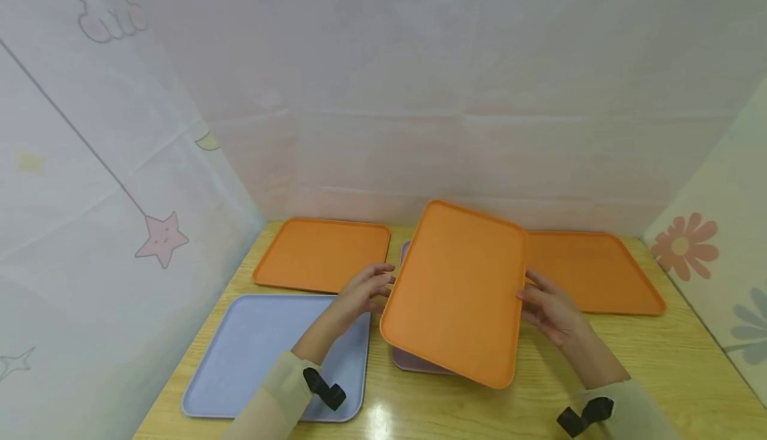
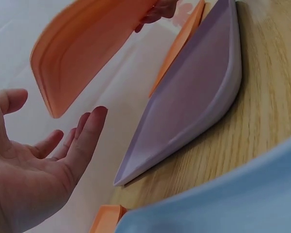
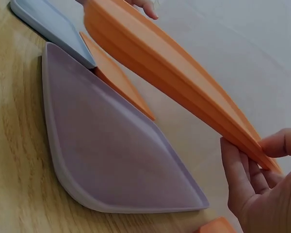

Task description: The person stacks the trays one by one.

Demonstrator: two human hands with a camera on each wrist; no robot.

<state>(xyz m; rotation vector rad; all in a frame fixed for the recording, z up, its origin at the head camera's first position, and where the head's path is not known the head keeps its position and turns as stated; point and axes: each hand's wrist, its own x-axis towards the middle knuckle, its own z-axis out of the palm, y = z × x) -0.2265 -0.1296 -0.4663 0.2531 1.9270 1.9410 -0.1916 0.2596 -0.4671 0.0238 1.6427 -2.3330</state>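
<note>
Orange trays (image 1: 458, 293): 3, 1 held | purple tray (image 3: 121, 141): 1 | blue tray (image 1: 257, 343): 1

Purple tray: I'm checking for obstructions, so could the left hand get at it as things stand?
Probably yes: the left hand holds nothing, and although the raised orange tray hangs over the purple tray, a gap between them seems to leave room.

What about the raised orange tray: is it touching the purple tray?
No, the right wrist view shows a clear gap between the raised orange tray and the purple tray.
</note>
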